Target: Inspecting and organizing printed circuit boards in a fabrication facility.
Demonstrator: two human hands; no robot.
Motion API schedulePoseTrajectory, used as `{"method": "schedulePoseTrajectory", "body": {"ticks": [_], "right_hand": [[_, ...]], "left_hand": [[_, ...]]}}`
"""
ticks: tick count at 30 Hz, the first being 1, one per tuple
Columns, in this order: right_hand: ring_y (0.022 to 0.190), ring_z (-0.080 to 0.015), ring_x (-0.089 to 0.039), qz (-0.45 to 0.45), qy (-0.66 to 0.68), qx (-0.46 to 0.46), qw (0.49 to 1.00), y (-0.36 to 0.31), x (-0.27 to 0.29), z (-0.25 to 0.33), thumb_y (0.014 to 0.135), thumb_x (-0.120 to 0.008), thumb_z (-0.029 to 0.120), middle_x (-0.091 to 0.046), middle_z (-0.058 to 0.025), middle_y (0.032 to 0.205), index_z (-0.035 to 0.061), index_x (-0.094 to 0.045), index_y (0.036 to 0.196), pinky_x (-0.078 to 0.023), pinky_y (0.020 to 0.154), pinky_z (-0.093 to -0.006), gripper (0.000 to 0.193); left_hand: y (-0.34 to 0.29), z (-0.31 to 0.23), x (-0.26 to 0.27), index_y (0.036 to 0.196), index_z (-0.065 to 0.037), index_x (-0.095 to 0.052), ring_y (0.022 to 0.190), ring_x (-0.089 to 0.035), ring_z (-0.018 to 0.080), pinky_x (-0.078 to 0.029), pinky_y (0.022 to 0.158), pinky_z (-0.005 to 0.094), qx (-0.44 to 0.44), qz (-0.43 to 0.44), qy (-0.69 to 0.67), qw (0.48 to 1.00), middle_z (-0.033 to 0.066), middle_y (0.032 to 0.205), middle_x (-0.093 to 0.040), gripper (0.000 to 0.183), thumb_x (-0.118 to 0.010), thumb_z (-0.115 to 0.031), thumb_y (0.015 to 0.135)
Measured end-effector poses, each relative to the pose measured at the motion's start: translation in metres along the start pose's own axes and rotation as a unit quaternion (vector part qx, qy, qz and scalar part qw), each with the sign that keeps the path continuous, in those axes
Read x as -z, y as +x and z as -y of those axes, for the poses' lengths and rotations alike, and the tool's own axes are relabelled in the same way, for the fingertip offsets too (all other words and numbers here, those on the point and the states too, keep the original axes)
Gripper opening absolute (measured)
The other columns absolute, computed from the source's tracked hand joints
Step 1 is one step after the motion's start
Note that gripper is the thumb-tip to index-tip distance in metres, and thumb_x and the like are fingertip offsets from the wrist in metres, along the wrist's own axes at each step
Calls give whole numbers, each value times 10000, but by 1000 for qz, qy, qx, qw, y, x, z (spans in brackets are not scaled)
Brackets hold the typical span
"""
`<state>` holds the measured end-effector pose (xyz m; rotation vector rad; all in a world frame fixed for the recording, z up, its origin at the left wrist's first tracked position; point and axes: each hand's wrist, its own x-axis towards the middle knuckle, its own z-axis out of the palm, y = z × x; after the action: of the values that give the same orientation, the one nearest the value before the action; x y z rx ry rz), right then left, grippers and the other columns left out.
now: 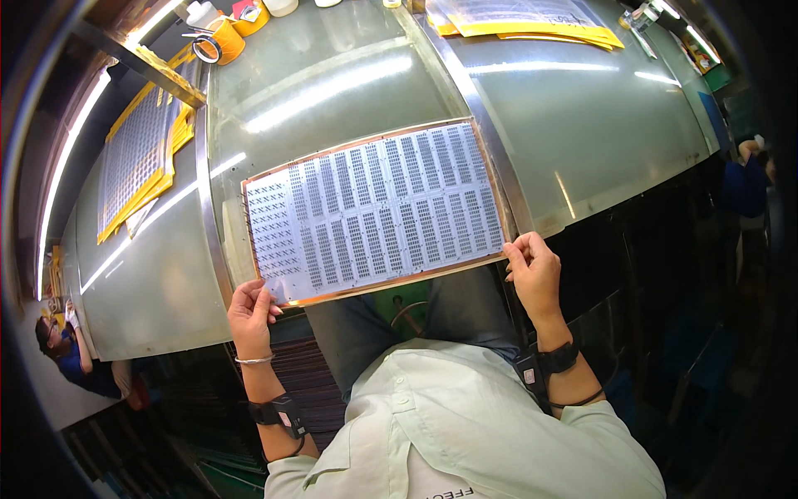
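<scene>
A rectangular circuit board panel (376,213), pale blue-white with rows of dark patterns and a copper-coloured border, lies level in front of me. Its far part is over the glass tabletop, and its near edge juts out above my lap. My left hand (251,313) pinches the near left corner between thumb and fingers. At the near right corner, my right hand (535,273) grips the border in the same way, thumb on top. The fingertips beneath the panel are hidden.
Metal strips (212,224) divide the glass table (324,91). Yellow-edged patterned sheets (141,162) lie at left, with more yellow-edged sheets (532,21) at far right. An orange roll (226,40) and a white bottle (201,14) stand at the back. Other people (79,353) are at both sides.
</scene>
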<state>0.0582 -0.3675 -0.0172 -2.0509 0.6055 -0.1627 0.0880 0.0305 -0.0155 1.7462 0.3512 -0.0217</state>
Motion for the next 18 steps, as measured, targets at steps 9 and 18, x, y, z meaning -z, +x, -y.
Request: {"method": "schedulePoseTrajectory", "body": {"ticks": [9,18], "right_hand": [[463,-139,-573,8,-65,1,998,-2,0,3,837,-600,125,-559,-68,537,25,-529,767,-434,444,-267,142],[450,-82,-524,25,-32,-21,999,-9,-10,17,879,-532,80,-557,-58,544,18,-477,777,-408,422,-217,131]], "left_hand": [[-1,-3,-3,975,25,-559,558,-519,57,-397,473,170,17,-27,42,999,47,713,-585,155,-595,-39,838],[-5,0,5,828,-21,-603,672,-477,144,-412,620,260,-163,-107,279,940,50,783,-526,143,-682,-20,708]]}}
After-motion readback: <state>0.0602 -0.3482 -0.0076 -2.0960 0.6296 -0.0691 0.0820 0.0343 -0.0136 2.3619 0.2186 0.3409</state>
